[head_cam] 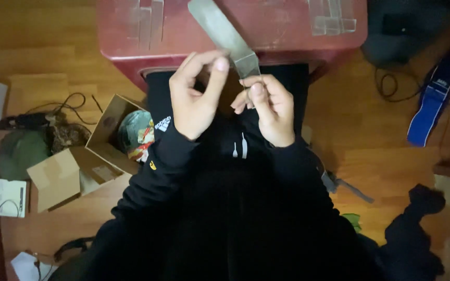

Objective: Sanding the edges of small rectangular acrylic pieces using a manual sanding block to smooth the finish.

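The left hand (196,96) and right hand (266,106) pinch one clear tape strip (225,34) running toward 12 o'clock; several cut strips (147,21) already line the red desk (266,44).

The tape strip (224,35) runs off the top edge. The table (266,39) is cut off there too. The right hand (266,106) hides the strip's lower end.
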